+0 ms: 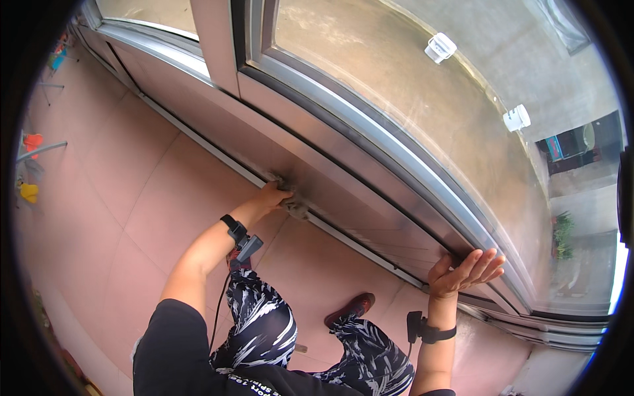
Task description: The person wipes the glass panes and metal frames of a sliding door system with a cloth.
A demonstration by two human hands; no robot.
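Note:
My left hand (273,196) grips a grey-brown cloth (296,209) low on the door, where the metal lower panel (237,138) meets the pale strip (346,236) along the floor. Part of the cloth bulges out on both sides of my fingers. To the right, my right hand (458,274) holds nothing. Its fingers are apart and it leans against the panel just below the silver window frame (396,153). Each wrist wears a black strap with a small device, the left one (237,230) trailing a cable.
Pink floor tiles (133,198) lie under my feet. Beyond the glass stand two white buckets (441,47) and a potted plant (563,232). At the far left are a metal leg (42,151) and a yellow object (28,193). A second window (148,15) adjoins a metal post (215,44).

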